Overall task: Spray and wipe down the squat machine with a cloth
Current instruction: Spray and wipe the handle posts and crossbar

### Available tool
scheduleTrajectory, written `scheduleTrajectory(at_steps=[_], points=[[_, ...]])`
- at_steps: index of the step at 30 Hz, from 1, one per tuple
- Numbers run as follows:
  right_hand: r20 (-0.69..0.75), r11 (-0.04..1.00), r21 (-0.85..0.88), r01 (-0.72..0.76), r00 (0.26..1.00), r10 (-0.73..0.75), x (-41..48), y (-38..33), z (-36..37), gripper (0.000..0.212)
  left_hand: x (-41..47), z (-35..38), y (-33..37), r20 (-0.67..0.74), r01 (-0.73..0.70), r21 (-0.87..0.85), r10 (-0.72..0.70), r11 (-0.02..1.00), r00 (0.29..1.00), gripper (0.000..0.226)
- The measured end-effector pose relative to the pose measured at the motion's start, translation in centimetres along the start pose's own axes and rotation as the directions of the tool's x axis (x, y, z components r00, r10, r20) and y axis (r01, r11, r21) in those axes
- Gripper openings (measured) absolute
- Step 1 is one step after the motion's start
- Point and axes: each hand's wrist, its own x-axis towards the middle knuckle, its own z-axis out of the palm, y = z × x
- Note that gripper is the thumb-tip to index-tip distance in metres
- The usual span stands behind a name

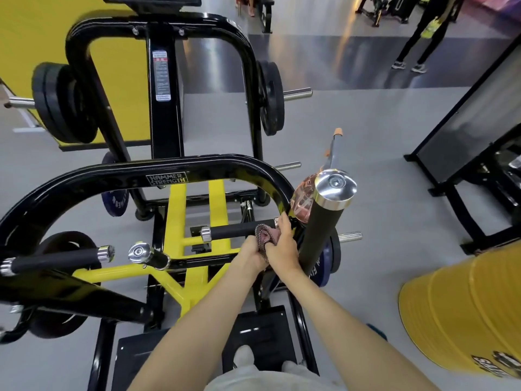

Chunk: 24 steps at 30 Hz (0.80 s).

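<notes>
The squat machine (197, 167) has a black curved frame and yellow lower beams. Both my hands meet at its right side, on a pinkish woven cloth (263, 237) bunched at the end of a horizontal black grip bar (234, 231). My left hand (251, 253) grips the cloth from below. My right hand (285, 244) pinches it with the thumb, and its fingers reach up onto the frame. A pink translucent spray bottle (303, 200) sits just beyond, against the frame, with its nozzle pointing up. It is partly hidden by an upright padded handle (324, 221).
Weight plates (60, 104) hang on pegs left and right. A yellow barrel (465, 314) stands close on my right. Another black machine (476, 153) stands farther right. A person (423, 35) stands far back. My feet are on the black footplate (262, 331).
</notes>
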Motion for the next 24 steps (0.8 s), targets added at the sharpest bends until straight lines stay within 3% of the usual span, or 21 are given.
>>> scheduleTrajectory(at_steps=[5, 9, 12, 24], points=[[0.059, 0.995, 0.105, -0.004, 0.998, -0.002, -0.1, -0.4, -0.3, 0.083, -1.1, -0.9, 2.0, -0.108, 0.008, -0.136, -0.023, 0.991, 0.994, 0.064], [0.083, 0.99, 0.131, -0.052, 0.996, 0.041, 0.1, 0.0, -0.4, 0.073, -2.0, -0.9, 2.2, -0.122, -0.045, -0.284, 0.01, 0.958, 0.993, 0.036], [0.099, 0.993, 0.096, -0.063, 0.994, 0.054, 0.4, 0.4, -0.3, 0.073, -2.3, -1.4, 2.5, -0.115, -0.055, -0.373, 0.012, 0.926, 0.993, 0.028], [0.072, 0.999, -0.04, 0.022, 0.997, -0.019, 1.6, 2.3, 0.6, 0.085, -4.8, -5.4, 4.9, -0.154, -0.142, -0.412, 0.085, 0.9, 0.984, 0.028]])
